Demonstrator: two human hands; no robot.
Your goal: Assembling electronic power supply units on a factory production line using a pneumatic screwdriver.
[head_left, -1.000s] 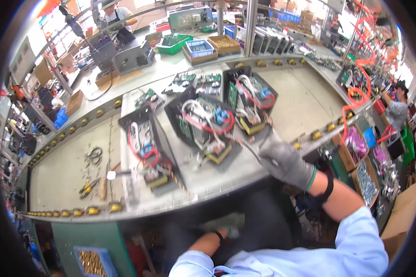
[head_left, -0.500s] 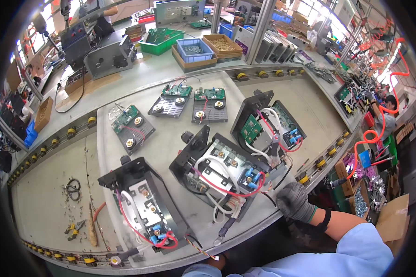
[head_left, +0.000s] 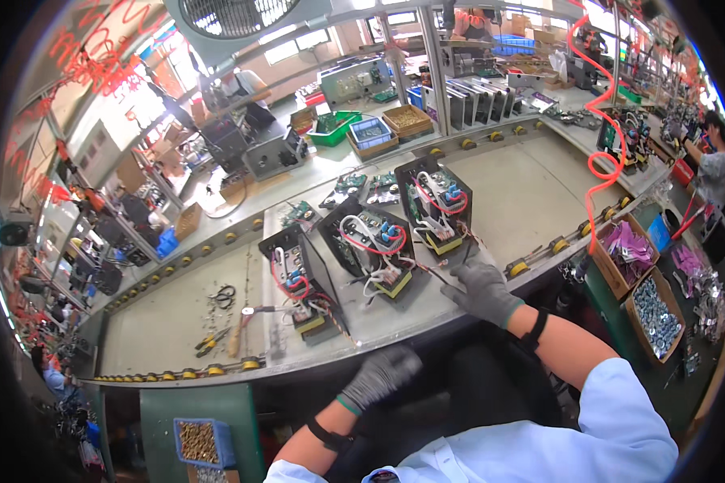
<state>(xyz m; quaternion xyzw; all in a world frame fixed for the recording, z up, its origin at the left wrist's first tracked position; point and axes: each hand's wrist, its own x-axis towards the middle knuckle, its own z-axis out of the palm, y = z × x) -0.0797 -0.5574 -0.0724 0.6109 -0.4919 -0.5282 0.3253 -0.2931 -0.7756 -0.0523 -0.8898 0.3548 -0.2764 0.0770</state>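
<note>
My left hand [head_left: 383, 377], in a grey glove, hangs just off the table's front edge, its fingers loosely stretched out and holding nothing. My right hand [head_left: 487, 295], gloved too, reaches over the front edge near the right power unit. Its thumb and fingers are apart, close to the end of a dark cable [head_left: 428, 270]; whether they touch it is unclear. Three black-framed power units stand in a row: a left unit [head_left: 300, 270], a middle unit [head_left: 368, 241] and a right unit [head_left: 437, 197]. Each has white and red wires and a yellow-wrapped block at its front.
Behind the units lie several small green circuit boards [head_left: 349, 183] on metal plates. Pliers [head_left: 212, 342] and a wooden-handled tool [head_left: 235, 338] rest at left. Parts boxes stand at right, including a carton of bolts [head_left: 655, 315]. A red coiled hose [head_left: 606, 165] hangs there.
My view has swung up and widened. The left hand, mostly hidden before, now shows at the front edge. My right hand has gone from curled to spread fingers near the cable.
</note>
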